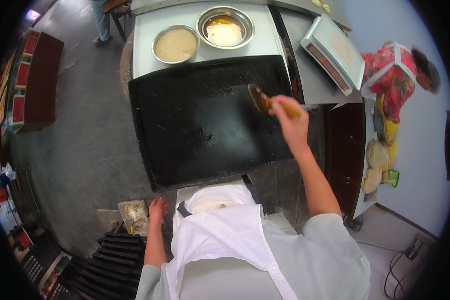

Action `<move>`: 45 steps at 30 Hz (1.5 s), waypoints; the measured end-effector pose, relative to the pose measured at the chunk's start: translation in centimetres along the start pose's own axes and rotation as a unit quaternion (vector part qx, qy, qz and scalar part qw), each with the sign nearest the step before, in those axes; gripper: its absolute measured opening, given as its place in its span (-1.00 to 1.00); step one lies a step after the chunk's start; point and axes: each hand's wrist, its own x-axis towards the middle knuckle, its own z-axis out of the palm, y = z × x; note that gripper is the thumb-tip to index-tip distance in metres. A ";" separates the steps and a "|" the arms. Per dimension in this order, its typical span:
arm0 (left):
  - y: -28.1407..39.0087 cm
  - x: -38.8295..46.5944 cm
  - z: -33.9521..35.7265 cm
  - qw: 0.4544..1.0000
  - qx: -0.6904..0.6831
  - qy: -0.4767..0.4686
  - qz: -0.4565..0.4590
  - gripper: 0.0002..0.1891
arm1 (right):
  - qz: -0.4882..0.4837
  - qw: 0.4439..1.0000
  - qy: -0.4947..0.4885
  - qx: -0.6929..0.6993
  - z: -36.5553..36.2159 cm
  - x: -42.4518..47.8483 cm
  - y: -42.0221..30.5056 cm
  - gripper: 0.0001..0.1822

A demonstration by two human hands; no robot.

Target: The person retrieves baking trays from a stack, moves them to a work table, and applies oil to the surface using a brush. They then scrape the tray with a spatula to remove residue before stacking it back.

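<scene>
My right hand (290,112) grips a flat pastry brush (260,99) by its wooden handle, the bristles over the right part of a black baking tray (172,123). Whether the bristles touch the tray I cannot tell. Dark, shiny patches and small specks show on the tray's surface. At my left side, my left hand (158,210) hangs just below the tray's near left corner, its fingers loosely curled; I see nothing in it. Beyond the tray, a metal bowl (225,28) holds amber liquid with a pale piece inside. Beside it sits a bowl of tan granules (176,45).
A digital scale (335,52) stands on the counter at the right. Past it, a person in a red floral top (392,71) bends over a side counter with several bags. Black trays (108,262) are stacked at lower left, near a plastic tub (134,215) of scraps.
</scene>
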 end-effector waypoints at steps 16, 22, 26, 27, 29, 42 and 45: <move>-11.5 -6.9 -1.1 0.994 -0.057 0.089 -0.021 -0.66 | 0.025 0.980 0.132 0.148 9.0 26.2 8.6 -0.80; -19.0 -4.3 -1.5 0.994 0.025 0.105 0.019 -0.63 | 0.087 0.947 0.111 0.290 5.5 22.4 5.0 -0.80; -9.5 -7.0 2.1 0.995 -0.076 0.072 0.005 -0.67 | 0.150 0.935 0.056 0.317 1.4 16.2 6.2 -0.80; -8.4 -6.6 2.3 0.996 -0.064 0.069 -0.006 -0.68 | 0.176 0.929 0.054 0.322 1.3 13.7 6.4 -0.79; -7.0 -5.1 1.8 0.997 -0.035 0.061 -0.026 -0.70 | 0.216 0.931 -0.005 0.293 1.7 8.9 6.8 -0.80; -3.6 -1.3 0.1 1.000 0.018 -0.002 -0.021 -0.68 | -0.246 0.901 0.012 -0.356 2.7 3.9 4.9 -0.91; -2.4 -2.0 0.4 0.999 0.040 -0.006 -0.002 -0.69 | -0.221 0.906 -0.084 -0.351 12.2 -0.1 5.0 -0.81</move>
